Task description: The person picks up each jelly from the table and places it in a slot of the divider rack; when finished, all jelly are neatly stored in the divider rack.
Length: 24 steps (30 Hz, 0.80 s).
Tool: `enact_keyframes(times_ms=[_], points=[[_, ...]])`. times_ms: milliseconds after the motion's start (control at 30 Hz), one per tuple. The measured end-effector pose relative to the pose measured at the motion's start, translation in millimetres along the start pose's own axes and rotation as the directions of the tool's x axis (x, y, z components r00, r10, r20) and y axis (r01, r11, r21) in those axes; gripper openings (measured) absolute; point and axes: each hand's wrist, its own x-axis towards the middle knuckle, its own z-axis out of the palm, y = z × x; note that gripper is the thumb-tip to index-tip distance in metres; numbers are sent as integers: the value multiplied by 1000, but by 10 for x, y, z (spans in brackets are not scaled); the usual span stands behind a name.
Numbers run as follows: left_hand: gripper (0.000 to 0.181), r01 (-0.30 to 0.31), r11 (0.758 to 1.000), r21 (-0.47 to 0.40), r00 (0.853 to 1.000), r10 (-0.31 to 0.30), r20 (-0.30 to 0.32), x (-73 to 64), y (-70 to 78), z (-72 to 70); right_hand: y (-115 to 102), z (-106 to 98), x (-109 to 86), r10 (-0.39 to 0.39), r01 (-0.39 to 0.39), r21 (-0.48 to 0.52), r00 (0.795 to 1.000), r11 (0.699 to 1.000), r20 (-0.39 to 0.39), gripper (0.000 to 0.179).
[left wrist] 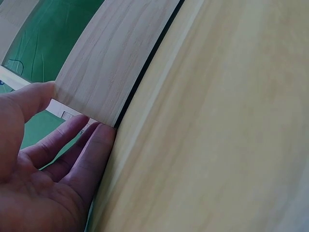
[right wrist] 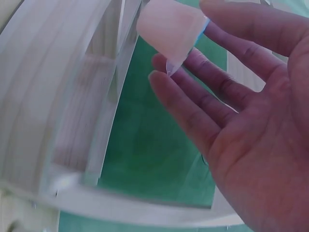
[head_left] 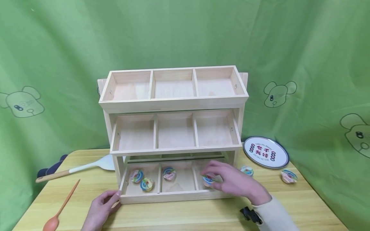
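A three-tier wooden rack (head_left: 173,103) stands on the table, each tier split into three compartments. My left hand (head_left: 101,208) grips the front left corner of its bottom tray (left wrist: 113,63), thumb and fingertips at the board's end. Over the bottom tray's right compartment, my right hand (head_left: 231,179) pinches a small jelly cup (right wrist: 169,26) with a pale pink body and a blue-edged lid. Two jelly cups, one pink (head_left: 136,176) and one yellowish (head_left: 146,184), lie in the bottom left compartment. Another pink jelly cup (head_left: 169,174) is in the bottom middle one.
Right of the rack lie two more jelly cups (head_left: 289,176), with an oval plate (head_left: 266,152) behind them. A white spatula with a wooden handle (head_left: 53,176) and an orange spoon (head_left: 52,223) lie at left. Green curtain (head_left: 173,35) surrounds the table (head_left: 179,218).
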Motion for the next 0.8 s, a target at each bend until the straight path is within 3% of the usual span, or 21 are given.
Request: enact_keyframes(times_ms=[267, 567, 800], points=[[41, 5, 1000, 22, 1000, -5, -2, -16, 26, -6, -99, 95, 221, -49, 50, -8, 999, 999, 22, 39], [40, 3, 1000, 17, 1000, -3, -6, -17, 27, 3, -143, 228, 404, -97, 90, 92, 993, 992, 73, 42], [41, 8, 1000, 22, 1000, -8, -1, -29, 37, 10, -114, 345, 511, -112, 104, 86, 988, 991, 104, 39]])
